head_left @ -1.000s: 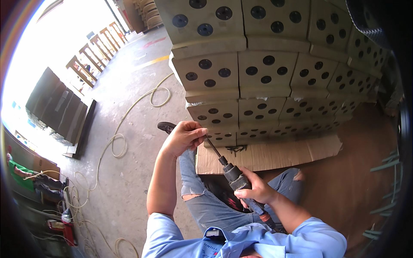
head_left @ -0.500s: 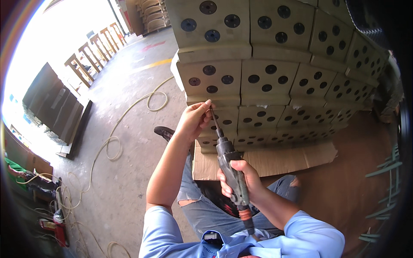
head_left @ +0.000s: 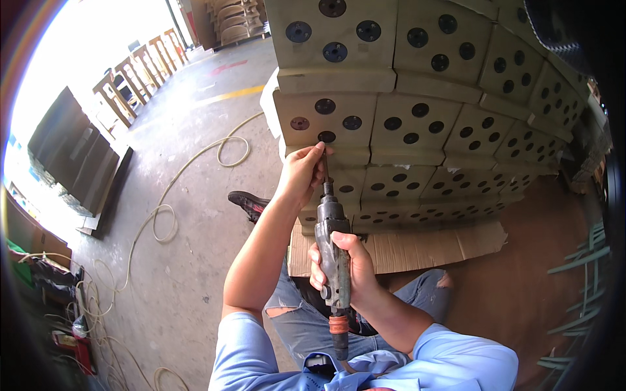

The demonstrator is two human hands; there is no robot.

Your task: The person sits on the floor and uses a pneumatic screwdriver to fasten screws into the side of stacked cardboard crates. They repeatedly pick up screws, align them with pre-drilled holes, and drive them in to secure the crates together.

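Note:
My right hand [head_left: 349, 260] is wrapped round the body of a pneumatic screwdriver [head_left: 334, 225], dark grey with an orange-red fitting at its lower end. Its long thin bit [head_left: 326, 168] points up and away from me. At the bit's tip, my left hand [head_left: 302, 171] is pinched closed; whatever lies between thumb and finger is too small to make out. Just beyond the fingertips is the lowest black round disc [head_left: 327, 137] of a group on a beige padded panel [head_left: 355, 138]. The fingers partly cover the spot where tip and disc meet.
Similar beige panels [head_left: 331, 79] with black discs are stacked in rows ahead and to the right. Flat cardboard [head_left: 398, 251] lies below them. A pale air hose [head_left: 147, 228] loops over the floor at left, near stacked dark boards [head_left: 78, 156]. Green strips [head_left: 580, 260] lie far right.
The screwdriver has swung more upright and its tip has risen from below the panel's lower edge to the lowest disc. My left hand has moved up with it, still pinched.

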